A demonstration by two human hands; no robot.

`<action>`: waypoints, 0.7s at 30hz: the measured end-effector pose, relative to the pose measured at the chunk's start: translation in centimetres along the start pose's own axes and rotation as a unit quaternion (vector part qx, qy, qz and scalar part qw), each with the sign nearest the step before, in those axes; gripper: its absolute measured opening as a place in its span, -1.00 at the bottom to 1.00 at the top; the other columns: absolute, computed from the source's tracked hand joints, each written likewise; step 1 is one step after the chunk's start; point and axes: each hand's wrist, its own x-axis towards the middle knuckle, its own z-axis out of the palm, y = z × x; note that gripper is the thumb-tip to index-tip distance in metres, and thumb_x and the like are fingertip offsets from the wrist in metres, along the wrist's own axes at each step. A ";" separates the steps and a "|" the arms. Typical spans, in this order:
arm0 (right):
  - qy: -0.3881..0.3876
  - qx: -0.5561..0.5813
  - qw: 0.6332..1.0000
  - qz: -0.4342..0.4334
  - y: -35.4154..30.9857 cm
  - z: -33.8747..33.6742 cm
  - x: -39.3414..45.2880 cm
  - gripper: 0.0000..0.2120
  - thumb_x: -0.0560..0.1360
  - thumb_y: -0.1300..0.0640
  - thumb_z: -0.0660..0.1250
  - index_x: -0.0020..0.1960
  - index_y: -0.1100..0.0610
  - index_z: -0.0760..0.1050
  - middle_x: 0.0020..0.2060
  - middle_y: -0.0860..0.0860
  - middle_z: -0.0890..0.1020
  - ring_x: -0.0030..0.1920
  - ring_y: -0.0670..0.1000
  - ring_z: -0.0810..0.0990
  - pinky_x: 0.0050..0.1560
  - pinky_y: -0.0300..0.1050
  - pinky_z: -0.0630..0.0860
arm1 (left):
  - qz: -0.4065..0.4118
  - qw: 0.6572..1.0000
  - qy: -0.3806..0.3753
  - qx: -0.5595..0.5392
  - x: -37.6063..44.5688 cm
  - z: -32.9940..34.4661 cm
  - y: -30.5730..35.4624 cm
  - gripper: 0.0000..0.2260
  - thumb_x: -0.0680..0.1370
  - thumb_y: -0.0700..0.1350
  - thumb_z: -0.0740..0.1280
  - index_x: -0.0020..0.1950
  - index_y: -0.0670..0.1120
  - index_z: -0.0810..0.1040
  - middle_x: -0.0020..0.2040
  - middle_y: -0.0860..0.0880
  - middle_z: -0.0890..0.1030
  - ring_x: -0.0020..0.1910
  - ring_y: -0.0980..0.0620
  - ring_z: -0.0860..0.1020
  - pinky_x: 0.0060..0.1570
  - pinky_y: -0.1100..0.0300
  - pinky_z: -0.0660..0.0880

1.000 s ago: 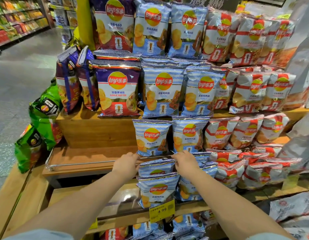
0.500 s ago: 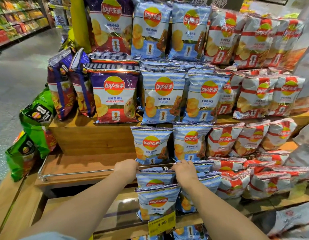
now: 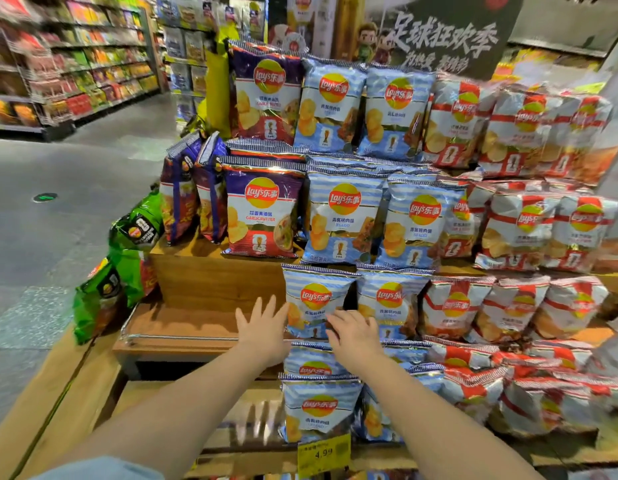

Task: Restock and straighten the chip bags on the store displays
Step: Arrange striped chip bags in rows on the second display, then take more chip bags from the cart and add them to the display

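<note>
**Both hands spread at the lower blue bag, none yet gripped**

Nearest the camera, a yellow price tag (image 3: 324, 453) is clipped to the front edge of the wooden display stand (image 3: 210, 282), and just above it a blue bag on the lowest tier (image 3: 319, 408) is seen upright.

Above that, the two forearms are stretched forward. The left hand (image 3: 264, 329) is held with fingers straight and fanned, nothing grasped, over the bare wooden shelf just left of the blue chip bag (image 3: 316, 301) on the second tier; its fingertips appear to reach the bag's left edge, though contact cannot be confirmed. The right hand (image 3: 352, 336) is likewise spread and holds nothing, laid low across that bag's right lower corner and the gap to the neighbouring blue bag (image 3: 390, 304).

The bag is thus bracketed: it stands upright, long axis vertical, slightly ahead of and between the two hands. The left hand is judged nearer to its free side. A squeeze or nudge from both sides seems to be what is called for to square it up.

Further back, purple garlic butter bags (image 3: 262, 211) and more blue bags fill the upper tiers, with red-and-white bags (image 3: 519, 220) at right. Green bags (image 3: 134, 237) hang off the left corner. Store aisles are blurred beyond.
</note>
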 end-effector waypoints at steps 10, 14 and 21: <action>-0.067 0.005 0.998 -0.001 -0.6 -3.2 -6.7 -0.56 0.66 -0.10 -0.12 0.37 -0.04 0.39 0.49 -0.04 0.20 0.52 0.11 -0.08 0.46 0.27 -0.18 | -0.091 0.989 0.101 0.054 -12.2 -2.3 0.9 -0.39 0.58 0.20 0.13 0.55 0.17 -0.08 0.57 -0.01 -0.21 0.51 -0.18 -0.28 0.33 -0.39 -0.26; -0.065 -0.027 0.997 -0.035 -0.9 -3.9 -10.9 -0.57 0.66 -0.10 -0.12 0.42 -0.05 0.32 0.50 -0.06 0.17 0.52 0.11 -0.10 0.46 0.27 -0.19 | -0.139 0.981 0.119 0.069 -18.0 -1.3 2.3 -0.38 0.58 0.18 0.14 0.55 0.16 -0.10 0.57 -0.02 -0.20 0.51 -0.19 -0.28 0.32 -0.40 -0.27; -0.047 -0.049 0.990 -0.125 -3.7 -4.3 -17.7 -0.54 0.65 -0.10 -0.13 0.43 -0.02 0.31 0.49 0.00 0.18 0.52 0.12 -0.09 0.45 0.27 -0.17 | -0.213 0.970 0.108 0.044 -27.7 2.4 4.3 -0.36 0.57 0.14 0.13 0.54 0.20 -0.18 0.55 0.01 -0.29 0.49 -0.17 -0.35 0.34 -0.38 -0.31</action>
